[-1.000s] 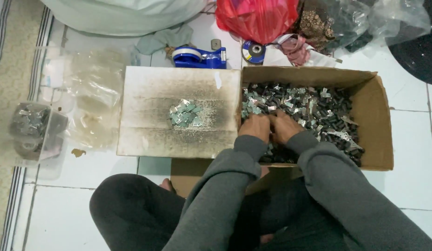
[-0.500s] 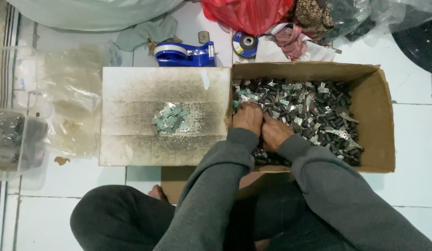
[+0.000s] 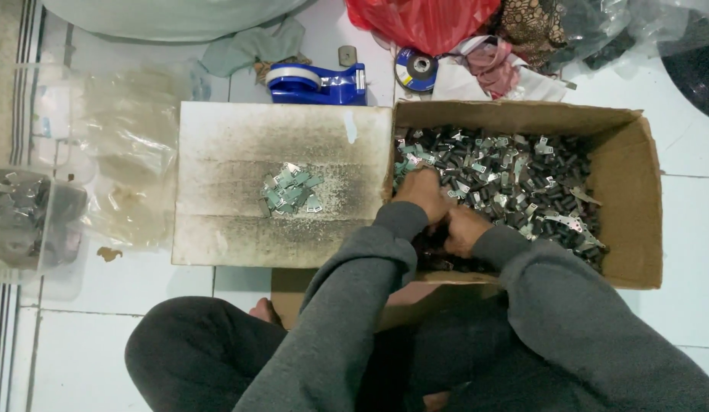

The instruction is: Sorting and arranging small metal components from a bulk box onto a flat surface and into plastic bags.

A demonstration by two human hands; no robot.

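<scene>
While digging in box: left hand [image 3: 424,194] and right hand [image 3: 463,229] pressed together on heap of small black cylindrical parts mixed with silver metal tabs [image 3: 514,179].
Heap location: inside open brown cardboard box [image 3: 636,198], filling most of floor of box; hands at near-left end, just beside left wall.
Change: hands in same spot of box as half a second back, still knuckle to knuckle; only slight shift nearer to body. View itself drifted a little.
Meaning: same pick or fiddle probably still under way, nothing carried out of box yet.
Left fingers: curled down into heap, tips hidden among parts; cannot tell whether clenched on a piece.
Right fingers: curled inward toward left hand, touching it; contents, if any, hidden; cannot tell.
Sleeves: grey, long, covering both wrists.
Sorted pile: small cluster of flat silver metal tabs [image 3: 291,191], same size as before, well apart from hands.
Pile support: white rectangular board with dark sooty smears [image 3: 217,137], touching left side of box.
Beyond board: blue tape dispenser with white roll [image 3: 316,82], small blue round reel [image 3: 415,70], red plastic bag [image 3: 423,19].
Far left: crumpled clear plastic bags [image 3: 133,152], clear plastic tub of dark parts [image 3: 26,221].
Ground: white tiled floor [image 3: 80,336].
</scene>
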